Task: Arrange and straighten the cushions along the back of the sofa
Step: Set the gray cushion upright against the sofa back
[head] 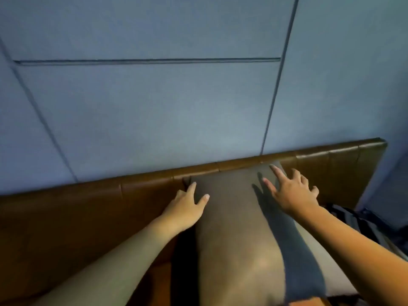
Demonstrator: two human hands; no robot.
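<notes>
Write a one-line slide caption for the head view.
Both hands, left hand and right hand, spread open at the top of a grey-brown cushion leaning against the brown leather sofa back.

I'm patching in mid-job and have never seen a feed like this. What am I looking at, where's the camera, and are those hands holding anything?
This is one wide-angle camera worn on a person's head, looking forward and down. There is no machine, only two bare hands. The left hand rests at the upper left edge of a grey-brown cushion, fingers spread. The right hand lies open near its upper right corner. Neither hand grips anything. The cushion leans against the brown leather sofa back, below a blue panelled wall. A striped item peeks out at the right; I cannot tell what it is.
</notes>
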